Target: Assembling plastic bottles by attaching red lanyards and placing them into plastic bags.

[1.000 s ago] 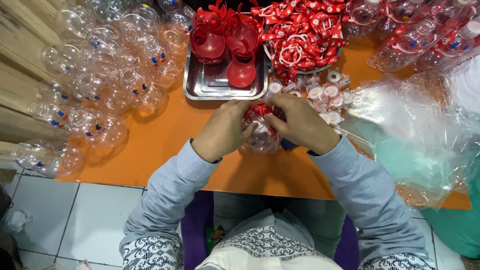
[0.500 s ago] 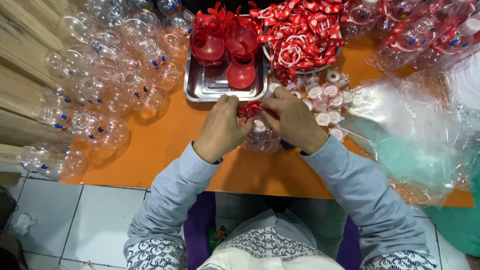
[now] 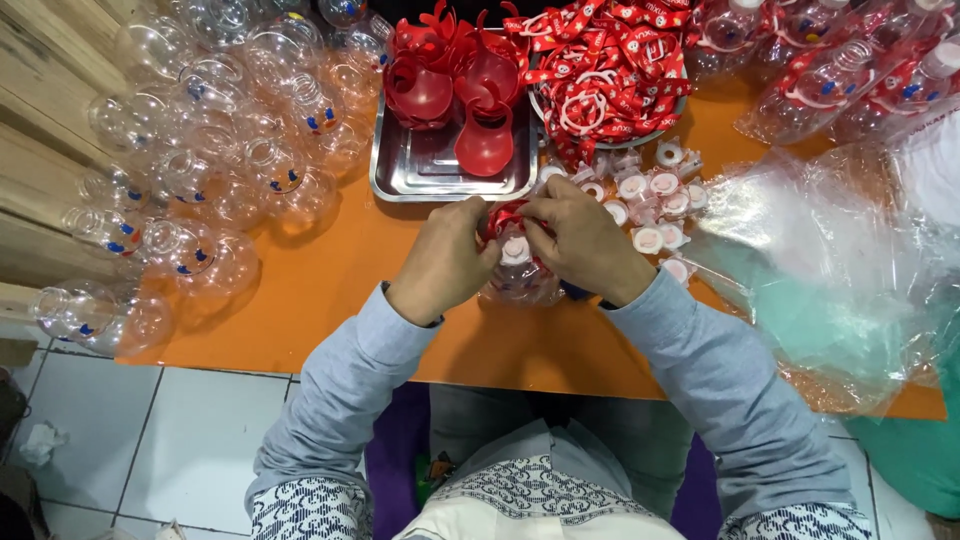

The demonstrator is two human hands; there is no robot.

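Both hands meet over a clear plastic bottle with a white cap that stands on the orange table. My left hand and my right hand pinch a red ribbon piece at the bottle's neck. The hands hide most of the ribbon and the upper bottle.
A steel tray with red plastic pieces sits behind the hands. A bowl piled with red ribbon straps stands at its right. Several white caps lie by my right hand. Clear round bottles heap at the left. Clear plastic bags spread at the right.
Both hands have shifted slightly away from me with the bottle, and the fingers have closed in tighter on the red ribbon at its neck.
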